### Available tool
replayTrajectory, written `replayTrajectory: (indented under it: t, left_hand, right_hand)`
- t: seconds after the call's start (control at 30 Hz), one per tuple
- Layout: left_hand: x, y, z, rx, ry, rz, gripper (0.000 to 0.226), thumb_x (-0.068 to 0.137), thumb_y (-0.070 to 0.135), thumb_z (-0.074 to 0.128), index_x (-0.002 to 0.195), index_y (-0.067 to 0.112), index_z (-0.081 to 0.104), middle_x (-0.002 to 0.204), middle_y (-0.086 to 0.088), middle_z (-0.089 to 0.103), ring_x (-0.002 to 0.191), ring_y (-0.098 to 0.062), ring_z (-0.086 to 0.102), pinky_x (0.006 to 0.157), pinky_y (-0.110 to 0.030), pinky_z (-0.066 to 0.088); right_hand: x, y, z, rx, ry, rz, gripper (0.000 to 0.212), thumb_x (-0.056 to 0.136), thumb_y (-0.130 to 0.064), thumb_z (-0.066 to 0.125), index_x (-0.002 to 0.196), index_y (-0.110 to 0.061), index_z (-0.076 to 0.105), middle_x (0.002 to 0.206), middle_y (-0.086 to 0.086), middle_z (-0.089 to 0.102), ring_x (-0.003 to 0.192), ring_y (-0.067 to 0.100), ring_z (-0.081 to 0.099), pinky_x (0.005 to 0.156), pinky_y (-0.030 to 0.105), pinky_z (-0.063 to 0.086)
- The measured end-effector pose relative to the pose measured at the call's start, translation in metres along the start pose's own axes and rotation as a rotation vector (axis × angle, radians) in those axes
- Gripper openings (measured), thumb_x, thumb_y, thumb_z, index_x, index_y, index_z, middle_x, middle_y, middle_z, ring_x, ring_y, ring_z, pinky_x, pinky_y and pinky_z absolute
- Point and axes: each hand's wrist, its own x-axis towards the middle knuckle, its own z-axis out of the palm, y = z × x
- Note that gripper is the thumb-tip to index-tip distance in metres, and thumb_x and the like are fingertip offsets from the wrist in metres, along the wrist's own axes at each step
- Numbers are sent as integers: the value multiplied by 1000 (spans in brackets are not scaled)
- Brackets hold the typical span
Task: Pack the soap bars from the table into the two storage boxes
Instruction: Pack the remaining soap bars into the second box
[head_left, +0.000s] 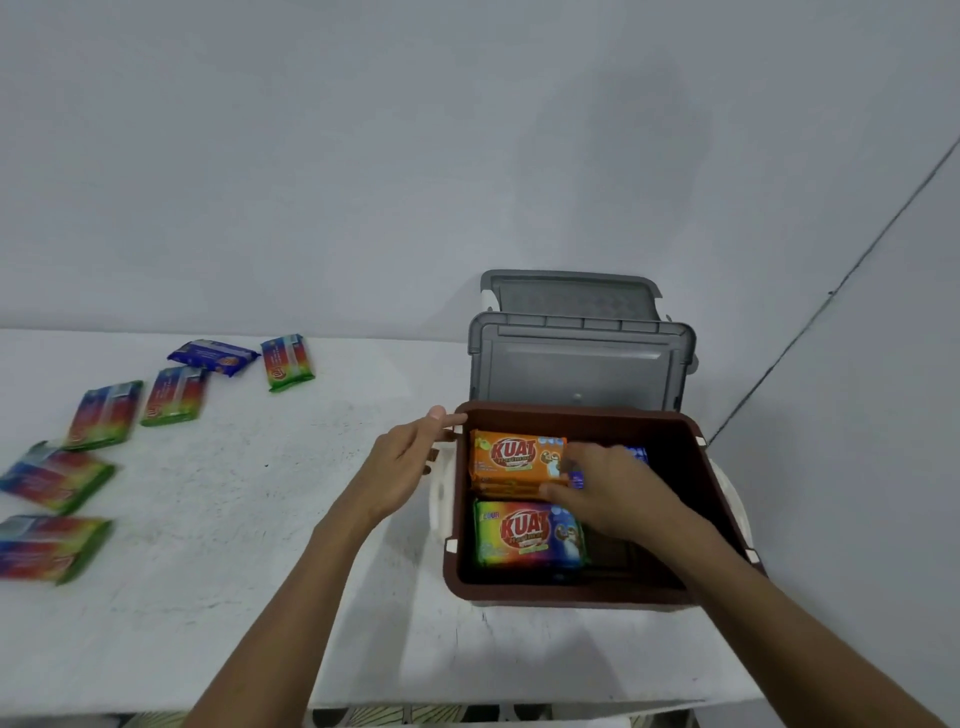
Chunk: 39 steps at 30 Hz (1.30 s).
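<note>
A brown-rimmed storage box (696, 467) stands open on the table's right side, its grey lid (579, 364) tilted back. Inside lie an orange soap bar (511, 460) at the back left and a rainbow soap bar (524, 535) in front of it. My right hand (602, 488) reaches into the box and grips a blue soap bar (636, 457) beside the orange one. My left hand (410, 457) rests with straight fingers against the box's left rim. A second box's grey lid (569, 293) shows behind the first.
Several wrapped soap bars lie on the white table (249, 519) at the left: rainbow ones (104, 413) and a blue one (213, 357). A grey wall rises behind. The table's front edge runs along the bottom.
</note>
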Motion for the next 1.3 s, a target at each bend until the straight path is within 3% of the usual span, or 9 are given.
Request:
replayTrajectory:
  t: [0.1, 0.27, 0.43, 0.67, 0.77, 0.87, 1.03, 1.13, 1.3]
  left_hand:
    - [-7, -11, -22, -56, 29, -18, 51, 91, 62, 27, 116, 38, 64, 112, 14, 68, 97, -5, 67, 89, -28, 53]
    - [-17, -38, -79, -55, 116, -77, 53, 94, 59, 30, 118, 29, 66, 113, 12, 69, 94, -4, 68, 86, -25, 52]
    - [-30, -72, -152, 22, 248, -112, 44, 97, 54, 36, 117, 28, 67, 109, 13, 70, 93, -2, 68, 88, -31, 54]
    - [-7, -119, -240, 229, 427, -129, 40, 99, 45, 44, 119, 18, 66, 113, 1, 69, 97, -11, 63, 83, -28, 48]
    - [26, -133, -267, 333, 412, -131, 40, 101, 41, 43, 121, 13, 64, 117, 1, 66, 100, -14, 59, 82, -28, 44]
    - [67, -154, -290, 446, 378, -167, 51, 97, 53, 42, 130, 18, 59, 135, -7, 58, 123, -23, 50, 97, -35, 41]
    - [116, -175, -305, 824, 219, -251, 59, 97, 52, 44, 150, 30, 32, 161, -8, 16, 145, -32, 14, 113, -48, 26]
    - [135, -183, -306, 1038, 58, -240, 65, 94, 62, 40, 151, 38, 22, 163, -7, -3, 148, -36, -2, 114, -53, 22]
    - [154, -188, -304, 902, 51, -354, 70, 82, 75, 49, 143, 44, 34, 158, -12, 12, 138, -44, 21, 108, -55, 28]
  right_hand:
    - [10, -29, -16, 43, 116, -86, 40, 93, -51, 56, 120, -21, 57, 110, 1, 66, 89, 14, 59, 77, 32, 51]
    - [48, -95, -19, 156, 136, -249, 35, 93, -51, 56, 110, -21, 60, 87, -6, 65, 76, 10, 62, 71, 30, 52]
    - [95, -172, -7, 165, 75, -322, 37, 94, -53, 52, 116, -25, 59, 92, -6, 63, 90, 15, 63, 86, 37, 54]
    - [186, -262, 27, 199, 64, -321, 30, 92, -47, 57, 108, -23, 63, 104, 1, 69, 89, 19, 64, 81, 37, 56]
    - [228, -288, 42, 212, 67, -289, 29, 93, -44, 57, 109, -20, 63, 108, 3, 68, 90, 19, 62, 72, 31, 50]
    - [264, -304, 57, 212, 59, -253, 29, 95, -40, 55, 112, -16, 60, 108, 3, 63, 91, 19, 58, 69, 30, 45]
    - [313, -315, 86, 34, -16, -274, 47, 98, -43, 45, 143, -32, 43, 130, 13, 50, 118, 35, 50, 93, 40, 46]
    - [328, -313, 106, -87, -114, -278, 46, 99, -47, 39, 144, -42, 38, 137, 15, 42, 121, 38, 41, 100, 44, 37]
    - [319, -316, 121, -182, 114, -267, 44, 95, -45, 50, 131, -21, 44, 126, 16, 56, 111, 36, 43, 84, 39, 39]
